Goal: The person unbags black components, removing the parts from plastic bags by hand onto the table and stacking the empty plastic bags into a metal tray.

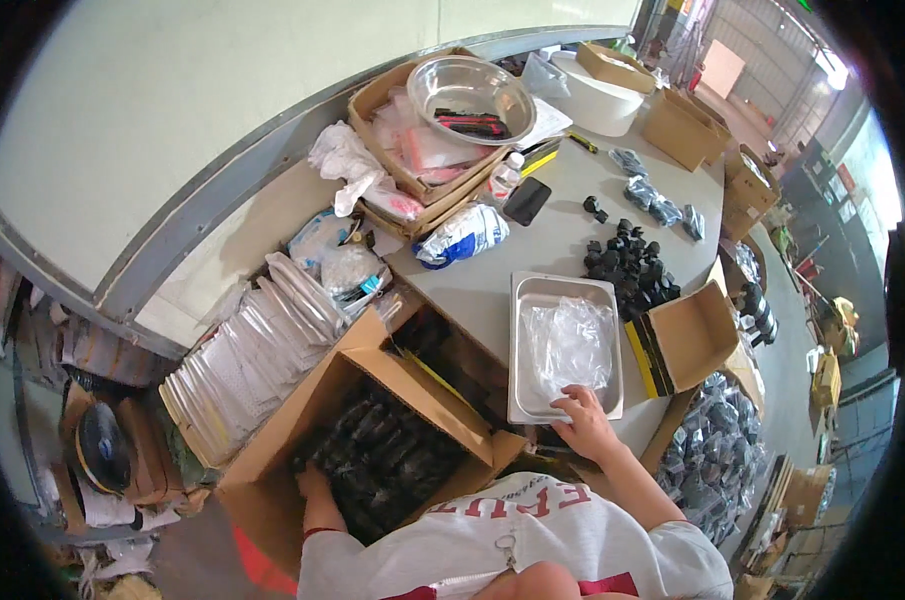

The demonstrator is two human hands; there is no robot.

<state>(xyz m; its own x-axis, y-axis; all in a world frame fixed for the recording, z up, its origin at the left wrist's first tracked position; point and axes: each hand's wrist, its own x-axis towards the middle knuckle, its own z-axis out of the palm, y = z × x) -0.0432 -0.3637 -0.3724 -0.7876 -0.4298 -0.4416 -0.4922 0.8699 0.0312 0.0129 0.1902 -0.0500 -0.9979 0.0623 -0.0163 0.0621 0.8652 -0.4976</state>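
Nearest me, my left hand (312, 487) is down in the open carton (272, 480) at near left, fingers buried among the black packets (382, 455) that fill it; whether that grip is clenched on one I cannot tell. My right hand (584, 420) lies with a released grip, fingers spread on the near rim of the steel tray (520, 345), which sits at the near edge of the desk (492, 280) with a clear bag (569, 345) inside it. Just right of the tray stands a small open box (687, 340). Beyond it a heap of black parts (630, 262) lies on the desk. Farther left, a steel bowl (472, 95) rests in a flat box (372, 100).
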